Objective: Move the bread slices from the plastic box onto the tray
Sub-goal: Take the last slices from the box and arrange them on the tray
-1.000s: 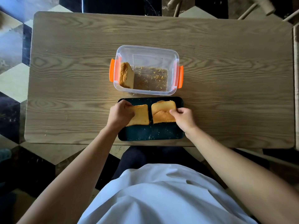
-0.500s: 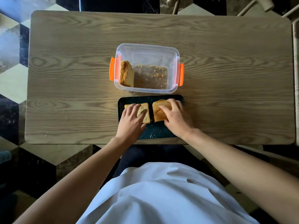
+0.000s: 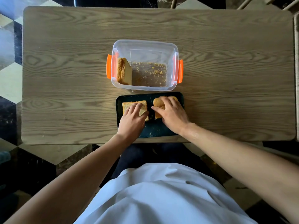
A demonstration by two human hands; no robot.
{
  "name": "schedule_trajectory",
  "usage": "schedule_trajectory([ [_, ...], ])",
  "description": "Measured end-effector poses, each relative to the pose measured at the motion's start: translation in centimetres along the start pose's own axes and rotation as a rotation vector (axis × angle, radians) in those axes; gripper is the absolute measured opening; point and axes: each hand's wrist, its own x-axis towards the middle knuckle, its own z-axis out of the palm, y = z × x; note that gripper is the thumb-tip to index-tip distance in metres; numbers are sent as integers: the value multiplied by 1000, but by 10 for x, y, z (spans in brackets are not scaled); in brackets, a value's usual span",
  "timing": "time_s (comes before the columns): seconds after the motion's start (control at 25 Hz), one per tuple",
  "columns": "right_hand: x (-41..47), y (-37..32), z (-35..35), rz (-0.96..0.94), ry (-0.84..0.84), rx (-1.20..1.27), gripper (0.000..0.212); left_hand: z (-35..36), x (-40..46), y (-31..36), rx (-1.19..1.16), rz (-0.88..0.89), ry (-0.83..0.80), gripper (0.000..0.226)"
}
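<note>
A clear plastic box (image 3: 145,43) with orange clips stands mid-table. One bread slice (image 3: 124,73) leans upright against its left wall, and crumbs cover the floor. In front of it lies a dark tray (image 3: 157,132). On the tray's left lies a flat slice (image 3: 127,105); my left hand (image 3: 131,122) rests on it, fingers on top and thumb at its right edge. On the right sits a small stack of slices (image 3: 156,102). My right hand (image 3: 171,113) covers this stack, thumb at its left side.
The wooden table (image 3: 64,78) stretches wide to both sides of the box and tray. The tray sits close to the table's near edge. Chair legs (image 3: 247,4) show beyond the far edge, above a tiled floor.
Both hands have moved from the outer edges of the slices to lie over them. The left slice has shifted a little to the left on the tray.
</note>
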Motion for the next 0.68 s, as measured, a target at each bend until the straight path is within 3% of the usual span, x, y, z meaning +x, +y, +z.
schedule_trajectory([
  [0.28,-1,15,-2,52,12,25,64,-8,9,-16,7,-68,-7,48],
  [0.68,-5,11,-18,-16,39,112,58,-20,8,-13,-12,-64,2,52],
])
